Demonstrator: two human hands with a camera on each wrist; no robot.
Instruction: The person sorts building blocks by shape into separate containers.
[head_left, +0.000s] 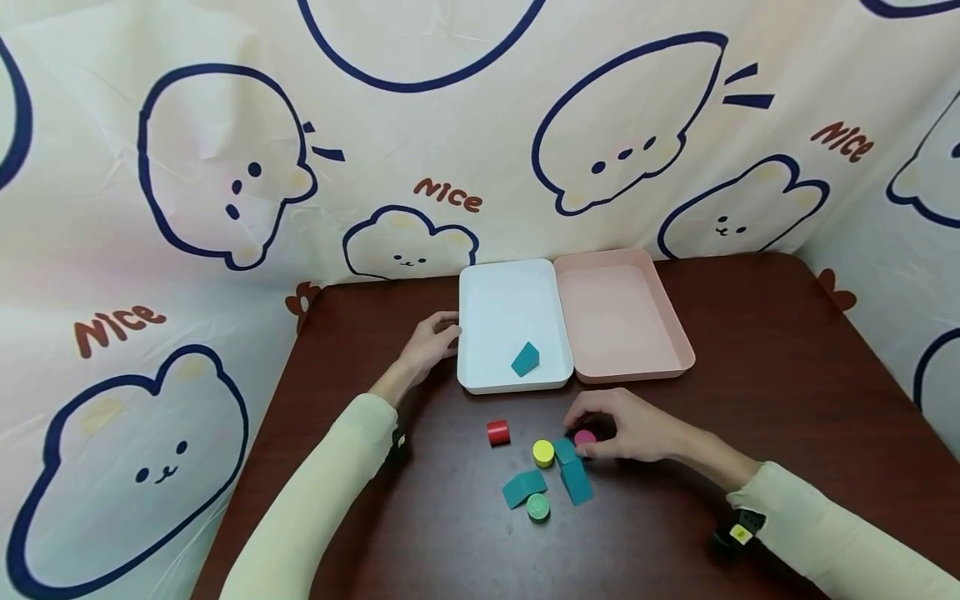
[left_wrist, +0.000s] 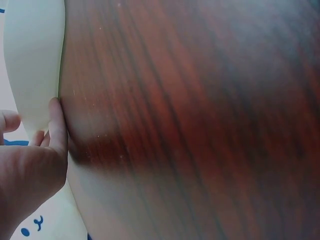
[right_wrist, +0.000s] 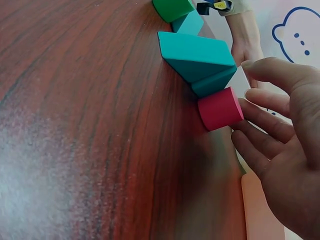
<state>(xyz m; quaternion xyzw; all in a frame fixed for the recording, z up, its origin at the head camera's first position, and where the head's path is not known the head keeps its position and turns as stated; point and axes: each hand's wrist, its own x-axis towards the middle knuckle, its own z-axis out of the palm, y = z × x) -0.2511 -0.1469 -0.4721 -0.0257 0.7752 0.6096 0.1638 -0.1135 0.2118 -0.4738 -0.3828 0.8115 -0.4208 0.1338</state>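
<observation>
My right hand [head_left: 630,423] arches over a pink cylinder block [head_left: 584,437], with its thumb and fingers spread apart. In the right wrist view, the fingers lie close behind the pink cylinder, and whether they touch it I cannot tell. Two teal angular blocks [head_left: 576,482] stand against each other right beside that cylinder. At the left side of the white tray [head_left: 510,308], my left hand [head_left: 431,343] rests its loosely bent fingers against the tray's edge. One teal block [head_left: 526,359] lies inside this tray.
A pink tray [head_left: 618,317] adjoins the white one on its right. Nearer on the dark wooden table [head_left: 750,350] are a red cylinder [head_left: 498,432], a yellow cylinder [head_left: 543,453], a green cylinder [head_left: 537,507] and another teal piece [head_left: 525,487]. A printed curtain [head_left: 420,142] hangs behind.
</observation>
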